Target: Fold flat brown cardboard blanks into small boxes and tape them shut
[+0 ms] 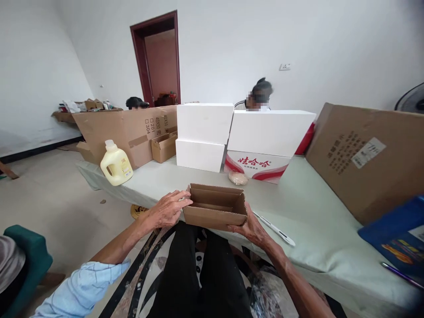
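Brown corrugated cardboard: one small open-topped carton (215,217) at the near edge of the cloth-covered table (318,229), above the lap, mouth up and slightly tilted. Whether its base touches the table: cannot tell.

Left hand (169,209): fingers drawn together on the carton's left end, at the rim. Right hand (249,227): closed round the right end, thumb side up the wall, fingers towards the underside.

Step in hand, judged from the grip: steadying and handling the formed carton between both hands. Next move would call for even pressure at the two ends; squeezing could bow the thin long walls.

Nearby: white slim tool (275,229) just beside the right wrist; pale wrapped packet (238,178) beyond the carton; similar small carton (164,147) farther left.
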A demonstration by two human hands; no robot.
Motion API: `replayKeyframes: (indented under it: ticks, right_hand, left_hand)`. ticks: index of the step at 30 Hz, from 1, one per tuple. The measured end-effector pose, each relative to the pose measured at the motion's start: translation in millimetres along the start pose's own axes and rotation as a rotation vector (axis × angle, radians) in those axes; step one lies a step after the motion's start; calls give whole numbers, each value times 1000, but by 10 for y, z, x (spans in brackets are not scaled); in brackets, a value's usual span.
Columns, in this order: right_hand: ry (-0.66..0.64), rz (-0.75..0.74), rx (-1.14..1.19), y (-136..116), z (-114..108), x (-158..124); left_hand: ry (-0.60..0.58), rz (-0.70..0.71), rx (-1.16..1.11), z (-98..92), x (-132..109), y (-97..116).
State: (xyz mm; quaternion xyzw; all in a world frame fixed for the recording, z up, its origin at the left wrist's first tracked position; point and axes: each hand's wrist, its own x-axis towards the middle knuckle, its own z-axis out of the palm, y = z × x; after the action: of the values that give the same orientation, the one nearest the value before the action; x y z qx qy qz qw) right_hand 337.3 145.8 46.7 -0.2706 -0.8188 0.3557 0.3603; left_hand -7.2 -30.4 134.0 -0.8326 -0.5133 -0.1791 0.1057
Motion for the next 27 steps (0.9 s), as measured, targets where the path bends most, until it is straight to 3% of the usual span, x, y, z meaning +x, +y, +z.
replayKeyframes:
  ticks: [6,8,11,15,18,23,27]
  right_hand:
    - [35,81,164,-143,22,-18]
    - [95,154,282,-197,-11,2]
    - [154,340,448,-242,-109,44]
    - [-2,620,690,-281,-237,79]
    - [-95,722,768,-337,-282,76]
    - [-74,810,765,-395,-299,55]
    - [-47,884,787,-405,-276,57]
  left_hand:
    - [141,-80,69,254,-181,-26]
    - [191,-110,119,343,-253,-3]
    - [198,-47,197,448,-318,53]
    - [232,106,252,525,-273,118]
    - [311,198,257,571,-199,143]
    - [406,274,179,638,-202,225]
    - [398,255,154,644,-282,289]
